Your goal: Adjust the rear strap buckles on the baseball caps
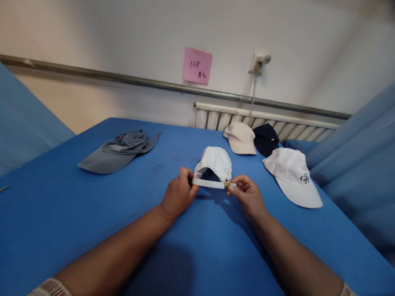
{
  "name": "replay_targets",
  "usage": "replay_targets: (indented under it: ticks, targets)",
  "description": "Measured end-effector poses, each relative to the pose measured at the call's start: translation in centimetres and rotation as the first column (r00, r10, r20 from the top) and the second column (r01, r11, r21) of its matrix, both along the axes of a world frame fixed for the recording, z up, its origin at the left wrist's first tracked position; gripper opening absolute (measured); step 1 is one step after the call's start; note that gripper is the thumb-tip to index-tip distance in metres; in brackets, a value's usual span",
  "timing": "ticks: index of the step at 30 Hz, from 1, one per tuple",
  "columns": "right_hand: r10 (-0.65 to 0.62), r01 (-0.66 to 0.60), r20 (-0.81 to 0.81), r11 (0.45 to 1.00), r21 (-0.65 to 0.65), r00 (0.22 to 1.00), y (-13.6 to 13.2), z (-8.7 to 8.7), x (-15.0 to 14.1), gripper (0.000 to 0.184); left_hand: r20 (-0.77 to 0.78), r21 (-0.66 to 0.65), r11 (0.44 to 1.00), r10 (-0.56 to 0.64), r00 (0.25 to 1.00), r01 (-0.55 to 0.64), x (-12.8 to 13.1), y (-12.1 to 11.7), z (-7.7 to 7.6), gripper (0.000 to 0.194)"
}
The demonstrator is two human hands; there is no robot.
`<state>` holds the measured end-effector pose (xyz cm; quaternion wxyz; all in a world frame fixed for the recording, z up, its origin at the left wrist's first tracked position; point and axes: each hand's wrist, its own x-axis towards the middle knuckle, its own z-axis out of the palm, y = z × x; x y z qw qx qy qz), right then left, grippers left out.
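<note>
A white baseball cap [216, 159] is held just over the blue table in the middle, its back opening and strap facing me. Its white strap [210, 183] runs across the opening to a brass-coloured buckle [227, 185] at the right. My left hand [182, 190] is closed on the left end of the strap, at the cap's edge. With thumb and fingers, my right hand [247, 193] pinches the strap at the buckle, a short strap end showing past it. The cap's brim is hidden behind its crown.
A grey-blue cap [121, 150] lies at the left. On the right are a beige cap [240, 137], a dark navy cap [266, 139] and a white cap with dark letters [291, 172]. Behind the blue table [92, 230] stand a radiator [212, 117] and a wall rail [138, 82].
</note>
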<state>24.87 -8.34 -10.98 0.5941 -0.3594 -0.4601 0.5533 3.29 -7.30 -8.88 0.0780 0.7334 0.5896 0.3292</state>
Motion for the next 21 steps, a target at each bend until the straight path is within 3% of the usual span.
replay_targets:
  ticks: [2,4,9,12,15,18,21]
  targets:
    - [0.019,-0.019,-0.013,1.000,-0.013,1.000,-0.1,0.0,-0.6,0.025,0.124,0.116,0.992,-0.064,0.990,0.049,-0.2,-0.3,-0.2,0.023]
    - [0.018,-0.019,-0.038,0.999,-0.032,0.999,0.0,0.0,-1.0,0.026,0.098,0.159,0.972,-0.188,0.977,0.171,-0.3,-0.7,-0.3,0.026]
    - [-0.033,0.024,-0.107,0.996,-0.087,0.994,0.6,-0.2,-0.6,0.029,-0.069,0.065,0.927,-0.365,0.928,0.369,-0.4,-1.3,0.4,0.038]
    - [-0.041,0.027,-0.148,0.995,-0.097,0.988,0.7,-0.1,-0.2,0.029,-0.050,0.102,0.923,-0.368,0.929,0.371,-0.7,-1.5,1.0,0.039]
    - [-0.020,0.002,-0.166,0.994,-0.113,0.986,0.7,0.0,-0.1,0.030,-0.001,0.217,0.911,-0.360,0.933,0.352,-0.9,-1.5,1.2,0.031]
    - [0.006,-0.027,-0.156,0.991,-0.128,0.988,0.7,-0.1,-0.3,0.030,0.003,0.252,0.905,-0.355,0.935,0.343,-0.8,-1.5,1.2,0.023]
    - [0.034,-0.055,-0.153,0.990,-0.131,0.988,0.5,-0.4,-0.6,0.031,-0.021,0.249,0.899,-0.368,0.930,0.361,-0.2,-1.5,1.0,0.031]
